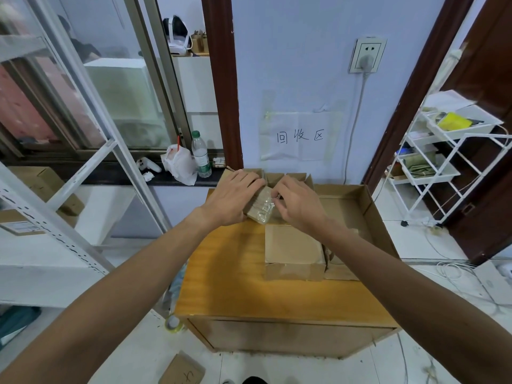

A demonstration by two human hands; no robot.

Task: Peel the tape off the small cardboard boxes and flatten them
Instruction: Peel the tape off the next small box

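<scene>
- Wooden cabinet [221, 273] is standing against a blue wall.
- Box [256, 207] is being held just above its far edge, clear tape [266, 211] wrinkling on the near end.
- Left hand [232, 198] is gripping the box, fingers curled over it.
- Right hand [296, 200] is pinching the tape with curled fingers.
- Open carton [374, 217] is sitting to the right.

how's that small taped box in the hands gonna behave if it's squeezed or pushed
Probably light: the left hand holds the small box alone while the right hand pinches its tape. The glossy tape may feel slippery. Thin cardboard likely crushes if squeezed.
</scene>
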